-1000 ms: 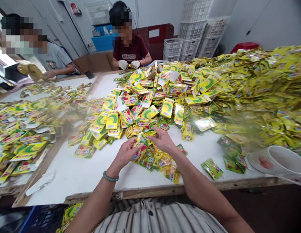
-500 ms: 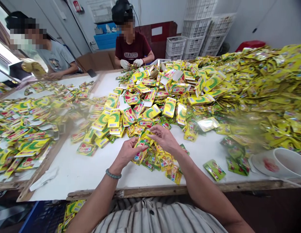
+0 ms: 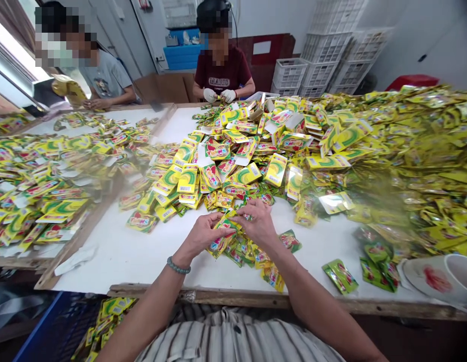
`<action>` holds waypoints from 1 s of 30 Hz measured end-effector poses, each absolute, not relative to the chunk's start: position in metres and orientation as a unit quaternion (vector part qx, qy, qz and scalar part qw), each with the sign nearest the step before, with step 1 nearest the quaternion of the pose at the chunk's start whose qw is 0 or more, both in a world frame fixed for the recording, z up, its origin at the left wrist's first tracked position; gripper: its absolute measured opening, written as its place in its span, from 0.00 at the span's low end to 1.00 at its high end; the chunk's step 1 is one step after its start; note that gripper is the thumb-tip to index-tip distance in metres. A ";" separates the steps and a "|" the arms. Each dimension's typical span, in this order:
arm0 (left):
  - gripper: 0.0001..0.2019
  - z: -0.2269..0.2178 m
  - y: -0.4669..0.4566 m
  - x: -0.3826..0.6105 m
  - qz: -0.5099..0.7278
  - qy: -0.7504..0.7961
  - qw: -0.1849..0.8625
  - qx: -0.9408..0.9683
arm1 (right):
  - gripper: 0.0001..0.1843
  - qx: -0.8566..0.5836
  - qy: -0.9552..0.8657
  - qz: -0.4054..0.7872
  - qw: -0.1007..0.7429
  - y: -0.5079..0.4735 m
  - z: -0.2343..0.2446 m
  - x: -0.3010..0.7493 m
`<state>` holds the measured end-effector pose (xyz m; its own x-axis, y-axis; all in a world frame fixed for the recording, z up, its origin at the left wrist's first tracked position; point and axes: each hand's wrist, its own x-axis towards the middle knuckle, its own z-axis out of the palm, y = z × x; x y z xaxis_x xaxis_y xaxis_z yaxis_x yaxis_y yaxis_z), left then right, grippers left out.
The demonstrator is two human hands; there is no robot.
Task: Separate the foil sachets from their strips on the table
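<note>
My left hand [image 3: 201, 235] is closed round a small yellow-and-green printed box [image 3: 220, 243], with the thumb lying across its front. At the upper end of that box, the fingers of my right hand [image 3: 259, 224] are pinched together; they partly hide the flap there. Beneath both hands lies a loose heap of small green and yellow sachets [image 3: 271, 275]. Just beyond my hands, a pile of similar printed boxes [image 3: 188, 177] rises, some with white flaps standing up.
A big mound of yellow sachets [image 3: 425, 146] covers the right side, with a white cup [image 3: 437, 276] near the front edge. More boxes [image 3: 63, 211] lie left of a wooden strip. Two people sit across the table, one wearing white gloves [image 3: 228, 95]. A blue crate [image 3: 48, 322] stands below.
The view has shifted, so the table's contents appear further right. My right hand's fingers have closed in at the box's upper end; my left hand keeps its hold.
</note>
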<state>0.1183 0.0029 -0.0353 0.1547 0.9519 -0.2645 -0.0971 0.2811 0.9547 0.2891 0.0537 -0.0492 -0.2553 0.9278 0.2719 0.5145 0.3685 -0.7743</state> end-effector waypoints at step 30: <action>0.19 -0.063 -0.012 0.117 0.450 0.543 0.560 0.434 | 0.16 -0.421 -0.752 0.414 0.293 0.045 -0.045 0.282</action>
